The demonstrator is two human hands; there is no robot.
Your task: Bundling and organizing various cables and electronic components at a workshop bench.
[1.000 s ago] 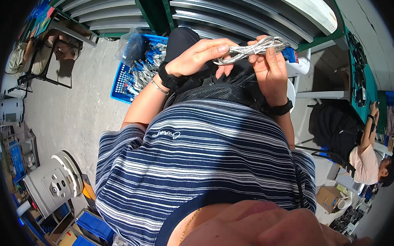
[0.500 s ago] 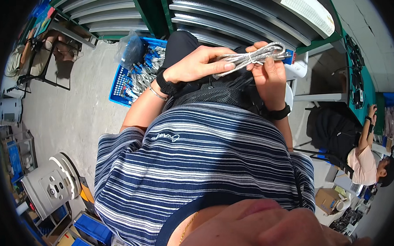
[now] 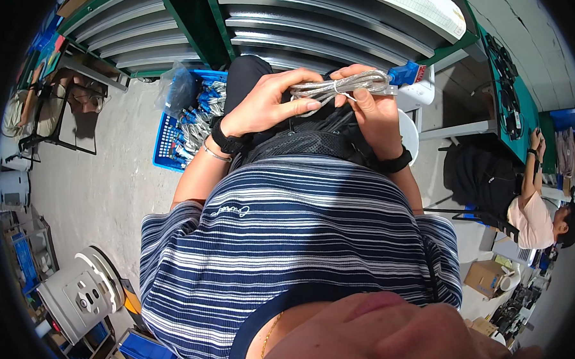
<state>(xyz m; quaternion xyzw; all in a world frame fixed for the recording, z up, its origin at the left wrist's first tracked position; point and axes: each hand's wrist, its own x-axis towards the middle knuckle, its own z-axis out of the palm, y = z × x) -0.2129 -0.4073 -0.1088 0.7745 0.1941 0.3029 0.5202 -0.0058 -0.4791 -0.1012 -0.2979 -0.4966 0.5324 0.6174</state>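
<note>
A coiled silver-grey cable (image 3: 336,87) is stretched between my two hands in front of my lap, bound at its middle by a thin white tie. My left hand (image 3: 268,104) closes on the left end of the coil, thumb below and fingers behind. My right hand (image 3: 376,114) pinches the right part between thumb and fingers. Beyond it a blue connector (image 3: 406,73) with a red end sticks out to the right, and a metal-tipped plug (image 3: 391,91) lies just below. Some fingertips are hidden behind the coil.
At my left, a blue basket (image 3: 162,141) on the floor holds several similar cables with blue connectors and a clear plastic bag (image 3: 176,88). Slatted metal panels (image 3: 319,34) in a green frame stand ahead. A co-worker (image 3: 534,217) sits at a green table (image 3: 512,105) on the right.
The coil has levelled out and turned, so its blue connector now shows clearly past my right hand. Both hands keep hold. The whole view has shifted slightly.
</note>
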